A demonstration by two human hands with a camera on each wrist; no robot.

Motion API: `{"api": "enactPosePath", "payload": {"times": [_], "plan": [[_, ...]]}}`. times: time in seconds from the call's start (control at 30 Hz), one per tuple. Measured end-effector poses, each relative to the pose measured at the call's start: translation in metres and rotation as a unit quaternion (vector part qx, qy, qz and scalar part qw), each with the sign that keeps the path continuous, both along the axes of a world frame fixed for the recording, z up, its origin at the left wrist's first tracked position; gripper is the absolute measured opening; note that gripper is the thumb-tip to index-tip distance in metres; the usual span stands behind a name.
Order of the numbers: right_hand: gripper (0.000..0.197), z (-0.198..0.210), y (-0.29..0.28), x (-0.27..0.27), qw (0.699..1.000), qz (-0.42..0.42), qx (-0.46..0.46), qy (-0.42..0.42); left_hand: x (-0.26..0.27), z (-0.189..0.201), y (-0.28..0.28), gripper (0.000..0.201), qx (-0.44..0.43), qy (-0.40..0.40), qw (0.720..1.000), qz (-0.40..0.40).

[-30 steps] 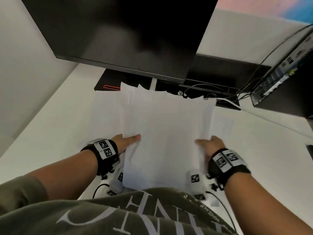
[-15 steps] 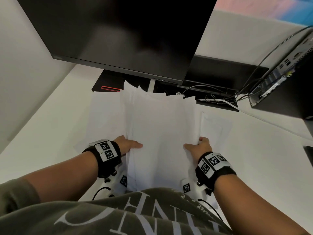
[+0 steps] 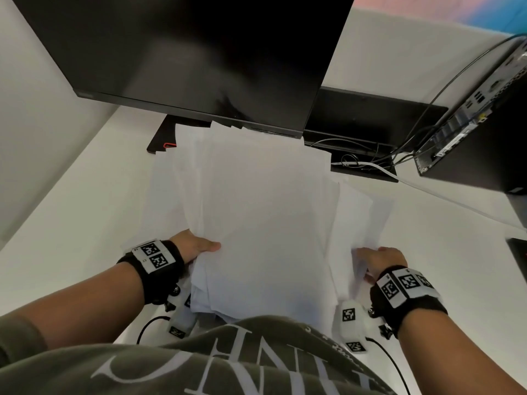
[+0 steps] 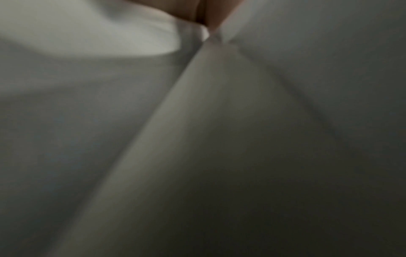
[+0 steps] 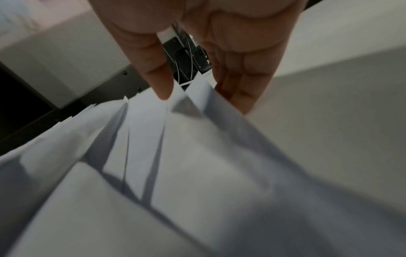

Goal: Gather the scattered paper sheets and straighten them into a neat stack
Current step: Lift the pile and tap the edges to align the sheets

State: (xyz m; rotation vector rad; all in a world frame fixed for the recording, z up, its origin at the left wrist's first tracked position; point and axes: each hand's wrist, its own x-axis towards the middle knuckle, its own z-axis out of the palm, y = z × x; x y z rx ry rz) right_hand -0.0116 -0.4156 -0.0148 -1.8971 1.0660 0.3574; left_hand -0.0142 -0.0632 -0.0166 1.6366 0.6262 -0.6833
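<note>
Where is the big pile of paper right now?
In the head view, the paper pile is mid-desk, between the left hand and right hand, below the monitor.

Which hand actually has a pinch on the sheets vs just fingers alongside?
The left hand: its thumb lies on top of the paper sheets, gripping their left edge. The right hand has straight fingers against the right edge.
</note>
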Motion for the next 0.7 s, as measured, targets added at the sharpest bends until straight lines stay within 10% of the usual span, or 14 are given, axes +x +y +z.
{"api": "enactPosePath", "payload": {"times": [0.1,0.33,0.53,0.7], "plan": [[0.052,-0.012,0.003,0.003,0.998,-0.015,0.066,-0.004,-0.001,0.003,-0.001,0.028,-0.015,0.001,1.0,-0.001],[0.054,-0.017,0.031,0.008,0.99,0.05,0.128,-0.034,0.0,-0.01,-0.002,0.101,0.03,-0.022,0.999,0.012],[0.053,-0.006,0.039,0.008,0.986,0.067,0.145,-0.048,0.002,-0.005,-0.013,0.052,0.069,0.005,0.997,-0.021],[0.059,-0.002,0.035,0.002,0.973,0.071,0.218,-0.031,0.006,-0.006,-0.015,0.054,0.063,0.01,0.997,-0.05]]}}
